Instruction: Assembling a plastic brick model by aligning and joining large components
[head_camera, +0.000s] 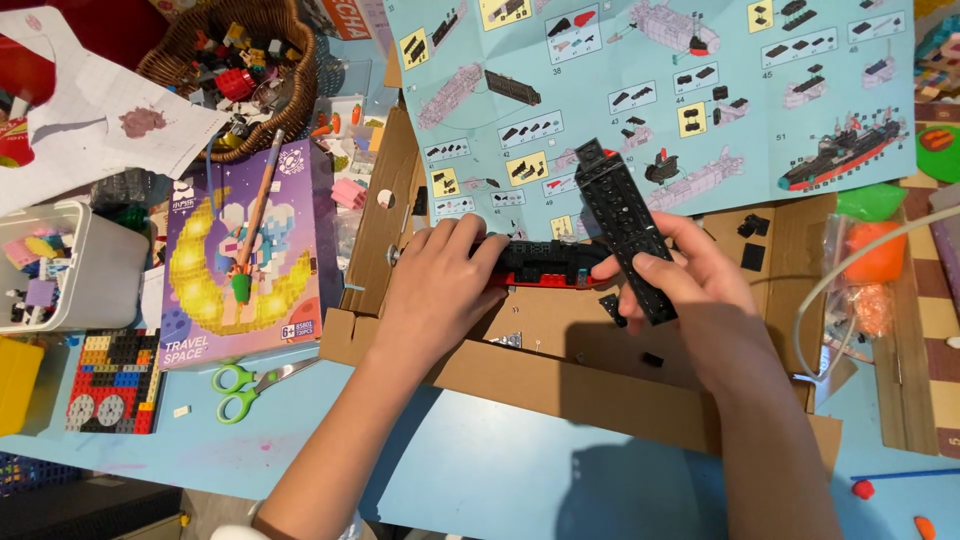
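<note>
My left hand (437, 285) grips one end of a long black and red brick ship hull (545, 266) lying over the open cardboard box (560, 385). My right hand (690, 275) holds a long black brick plate assembly (625, 228), tilted upright above the hull's right end. A pale blue instruction sheet (650, 90) with building steps lies spread just beyond both hands. A few small loose black bricks (752, 240) lie in the box near my right hand.
A purple brick-set box (240, 270) with a pencil on it lies left, green scissors (245, 385) below it. A wicker basket of bricks (235, 60) sits at top left, a white bin (70, 265) far left, and a brick-built panel (110, 380) beneath it. Orange and green items (875, 240) lie right.
</note>
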